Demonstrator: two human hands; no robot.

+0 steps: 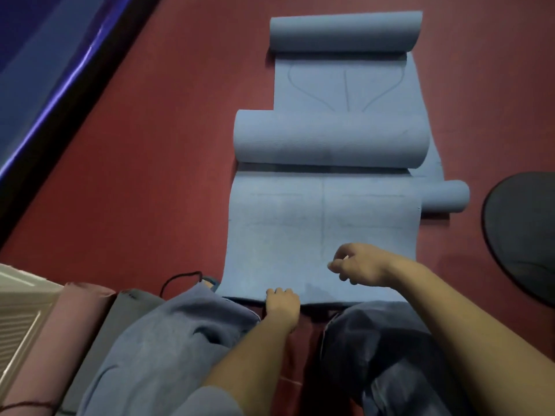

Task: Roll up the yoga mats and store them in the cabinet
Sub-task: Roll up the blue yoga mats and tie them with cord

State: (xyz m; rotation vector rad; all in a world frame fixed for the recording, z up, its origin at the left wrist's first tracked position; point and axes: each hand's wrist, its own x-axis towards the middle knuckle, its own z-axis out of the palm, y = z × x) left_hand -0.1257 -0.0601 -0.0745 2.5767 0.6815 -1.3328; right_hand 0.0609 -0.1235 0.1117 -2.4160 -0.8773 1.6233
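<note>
Three blue yoga mats in view, all part-rolled. Risk: your left hand [282, 306] has fingers curled over the nearest blue mat [321, 235] at its near edge only left of centre; right hand [357, 265] hovers loosely curled, gripping nothing, so the roll could start skewed & telescope. Mat lies flat ahead of fingers, its roll [330, 139] at far end; faint printed lines.

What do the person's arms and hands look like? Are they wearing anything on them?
Both arms are bare: no sleeves show on the forearms. The left hand and the right hand wear no gloves, and no watch, bracelet or ring can be seen on the wrists or fingers. The only clothing in view is on the legs: blue trousers.
</note>
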